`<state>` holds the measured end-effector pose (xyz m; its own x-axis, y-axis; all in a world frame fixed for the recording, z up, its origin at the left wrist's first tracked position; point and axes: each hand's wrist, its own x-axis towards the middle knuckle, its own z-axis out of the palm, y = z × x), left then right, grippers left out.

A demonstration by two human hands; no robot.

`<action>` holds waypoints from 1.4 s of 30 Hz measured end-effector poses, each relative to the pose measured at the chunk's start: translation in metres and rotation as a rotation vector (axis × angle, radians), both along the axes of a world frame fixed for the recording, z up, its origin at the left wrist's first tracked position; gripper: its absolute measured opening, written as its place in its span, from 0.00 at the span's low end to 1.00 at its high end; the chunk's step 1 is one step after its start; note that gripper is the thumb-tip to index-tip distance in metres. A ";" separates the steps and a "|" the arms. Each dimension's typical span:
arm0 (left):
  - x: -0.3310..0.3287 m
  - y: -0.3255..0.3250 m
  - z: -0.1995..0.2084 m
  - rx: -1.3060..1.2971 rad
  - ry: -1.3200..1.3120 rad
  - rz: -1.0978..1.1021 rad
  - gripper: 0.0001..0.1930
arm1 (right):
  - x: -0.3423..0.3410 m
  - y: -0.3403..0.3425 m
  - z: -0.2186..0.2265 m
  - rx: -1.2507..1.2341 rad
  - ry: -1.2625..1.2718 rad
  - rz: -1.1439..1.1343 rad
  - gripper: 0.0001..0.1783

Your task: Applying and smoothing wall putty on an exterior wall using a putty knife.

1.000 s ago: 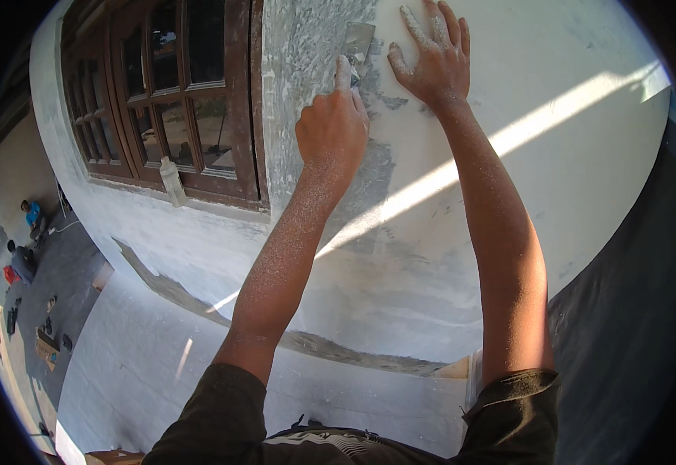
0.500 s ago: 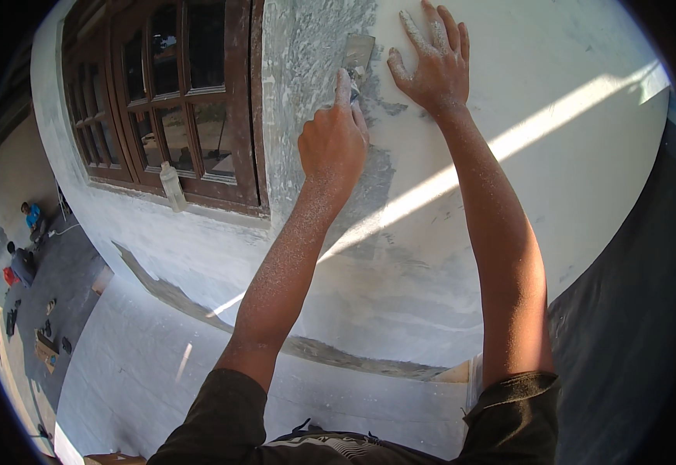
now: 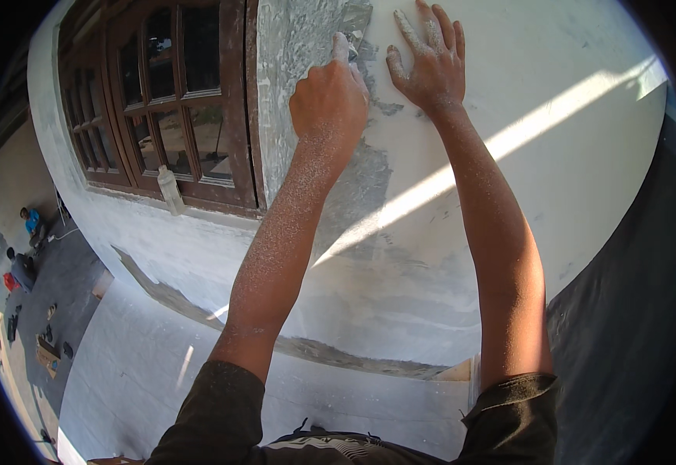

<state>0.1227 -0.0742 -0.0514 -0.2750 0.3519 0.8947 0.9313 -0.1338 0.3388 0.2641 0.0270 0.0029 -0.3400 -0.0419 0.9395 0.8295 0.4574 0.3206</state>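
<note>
My left hand [image 3: 327, 102] is closed round a putty knife [image 3: 359, 18], index finger stretched along it toward the blade. The blade lies against the rough grey-and-white strip of the wall [image 3: 299, 70], beside the window frame. Most of the handle is hidden inside my fist. My right hand [image 3: 436, 71] rests on the smoother white part of the wall, fingers spread and holding nothing. Pale dust coats my fingers and both forearms.
Left of my hands is a brown wooden window [image 3: 187, 101] with glass panes. A clear plastic bottle [image 3: 170, 190] stands on its sill. Two people [image 3: 22, 268] sit far left, near a cardboard box [image 3: 46, 355]. A pale sheet [image 3: 160, 364] spreads along the wall's base.
My left hand has pushed the putty knife upward along the wall and slightly left. My right hand keeps its place on the wall; the view has shifted a little.
</note>
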 end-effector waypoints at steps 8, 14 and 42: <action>0.003 0.005 -0.014 -0.077 -0.033 -0.010 0.26 | 0.002 -0.002 -0.001 -0.050 0.013 0.003 0.36; 0.006 0.000 -0.020 -0.067 -0.002 -0.023 0.28 | 0.002 -0.002 -0.002 -0.046 0.007 -0.011 0.36; -0.008 0.008 0.013 0.071 0.102 -0.025 0.29 | -0.001 0.000 0.000 -0.025 0.009 -0.017 0.36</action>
